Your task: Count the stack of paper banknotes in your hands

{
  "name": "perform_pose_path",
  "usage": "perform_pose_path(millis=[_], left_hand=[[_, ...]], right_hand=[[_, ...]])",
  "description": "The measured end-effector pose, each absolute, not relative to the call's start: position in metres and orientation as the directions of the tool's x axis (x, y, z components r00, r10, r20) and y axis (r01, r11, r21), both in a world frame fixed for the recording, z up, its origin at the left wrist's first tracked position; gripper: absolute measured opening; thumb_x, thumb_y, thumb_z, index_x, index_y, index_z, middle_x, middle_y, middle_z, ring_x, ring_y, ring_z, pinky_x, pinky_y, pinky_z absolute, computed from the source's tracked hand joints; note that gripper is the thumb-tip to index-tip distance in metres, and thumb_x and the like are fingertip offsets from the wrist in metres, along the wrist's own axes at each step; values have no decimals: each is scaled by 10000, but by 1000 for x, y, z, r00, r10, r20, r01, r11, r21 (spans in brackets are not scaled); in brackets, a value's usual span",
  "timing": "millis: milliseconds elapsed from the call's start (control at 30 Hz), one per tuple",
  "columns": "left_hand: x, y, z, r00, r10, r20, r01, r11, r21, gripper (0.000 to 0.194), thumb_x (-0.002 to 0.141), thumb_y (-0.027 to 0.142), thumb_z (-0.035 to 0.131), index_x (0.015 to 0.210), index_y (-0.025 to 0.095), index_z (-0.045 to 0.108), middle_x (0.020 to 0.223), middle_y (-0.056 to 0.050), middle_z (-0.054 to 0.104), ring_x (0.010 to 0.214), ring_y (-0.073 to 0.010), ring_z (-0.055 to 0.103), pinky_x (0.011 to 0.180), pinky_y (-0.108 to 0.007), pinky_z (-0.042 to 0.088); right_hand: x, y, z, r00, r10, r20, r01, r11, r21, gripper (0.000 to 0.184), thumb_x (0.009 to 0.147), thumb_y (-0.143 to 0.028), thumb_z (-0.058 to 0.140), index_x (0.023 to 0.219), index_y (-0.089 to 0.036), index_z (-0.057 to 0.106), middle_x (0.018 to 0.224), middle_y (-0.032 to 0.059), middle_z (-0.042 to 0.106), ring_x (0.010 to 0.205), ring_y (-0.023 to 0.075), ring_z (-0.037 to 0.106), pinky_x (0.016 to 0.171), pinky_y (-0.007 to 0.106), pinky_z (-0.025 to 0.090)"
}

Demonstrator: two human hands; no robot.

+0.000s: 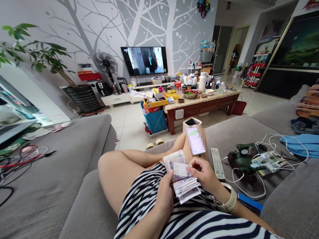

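Note:
A stack of banknotes (187,190) is spread in front of my lap, some notes fanned upward and others folded down toward me. My left hand (165,192) is closed on the stack from the left, thumb on top. With thumb and fingers pinched, my right hand (203,173) grips the right edge of an upper note; a pale watch (229,199) is on that wrist. A lit smartphone (195,141) rests on my leg just beyond the notes, its screen partly blurred. Striped cloth (139,194) covers my lap.
To the right on the sofa lie a remote control (217,163), a dark green figure (243,159) and a power strip (269,163) with white cables. A cluttered coffee table (204,105) stands ahead, beside a blue storage box (155,120). Cables (23,156) lie on the left seat.

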State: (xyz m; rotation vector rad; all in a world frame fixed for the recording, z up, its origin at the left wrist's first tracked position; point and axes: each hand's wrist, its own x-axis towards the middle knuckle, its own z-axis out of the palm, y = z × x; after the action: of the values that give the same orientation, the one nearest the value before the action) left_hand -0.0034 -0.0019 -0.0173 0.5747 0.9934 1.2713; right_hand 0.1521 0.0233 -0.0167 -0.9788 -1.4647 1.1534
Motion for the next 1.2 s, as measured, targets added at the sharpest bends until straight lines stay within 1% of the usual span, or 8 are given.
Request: perform_pose_path(millis=[100,233,367,600,900,1000,1100,1200], left_hand=[[-4,1,-22,-3,957,-290,-502,250,828,364,672,509,729,827,181,762,837,-73,794,992,-397,697,829,-509,561],[-6,3,-24,-11,959,-283,-495,241,835,260,693,467,721,787,229,768,791,-33,790,990,-391,698,827,-515,559],[-6,2,-22,-4,963,-268,-499,230,835,287,710,431,699,807,172,774,840,-71,793,957,-370,704,857,-483,547],[-7,3,-20,13,955,-296,-468,268,842,281,751,344,630,858,121,763,869,-87,788,835,-258,690,831,-366,522],[-7,2,-15,35,968,-249,-442,238,865,308,750,346,636,886,107,774,910,-104,790,888,-280,697,857,-372,517],[-5,-1,-11,32,970,-242,-485,227,845,349,753,399,650,877,100,779,894,-120,791,896,-304,710,897,-412,511],[-4,-1,-13,-7,965,-262,-514,221,829,393,708,465,697,823,98,778,856,-129,790,921,-342,711,919,-455,505],[-6,0,-18,-28,958,-286,-502,234,833,401,656,479,749,810,109,777,842,-123,791,884,-363,712,868,-475,524]], right_hand=[[152,21,-13,-180,956,232,23,240,-971,361,803,-522,680,729,-179,594,624,-38,485,579,109,407,545,231,329],[152,19,-9,-191,953,234,22,243,-970,335,812,-505,676,752,-181,617,649,-27,519,600,118,440,568,236,350],[152,19,-8,-201,949,245,-15,247,-969,317,839,-485,652,763,-178,627,626,-32,503,582,114,431,555,234,343],[153,19,-7,-204,937,283,-7,287,-958,323,884,-472,596,762,-175,636,660,-15,531,613,125,462,582,238,370],[152,18,-6,-205,934,294,-29,295,-955,364,886,-501,598,738,-170,629,639,-19,510,592,115,440,562,231,357],[152,19,-6,-224,924,309,-65,302,-951,394,913,-512,561,743,-166,643,619,-9,555,559,111,442,544,234,350],[153,19,-7,-258,915,309,-107,291,-951,404,927,-513,540,754,-166,652,613,7,611,543,114,471,543,240,356],[153,20,-9,-256,925,279,-85,266,-960,380,870,-510,628,706,-167,626,594,-4,592,543,111,471,542,236,350]])
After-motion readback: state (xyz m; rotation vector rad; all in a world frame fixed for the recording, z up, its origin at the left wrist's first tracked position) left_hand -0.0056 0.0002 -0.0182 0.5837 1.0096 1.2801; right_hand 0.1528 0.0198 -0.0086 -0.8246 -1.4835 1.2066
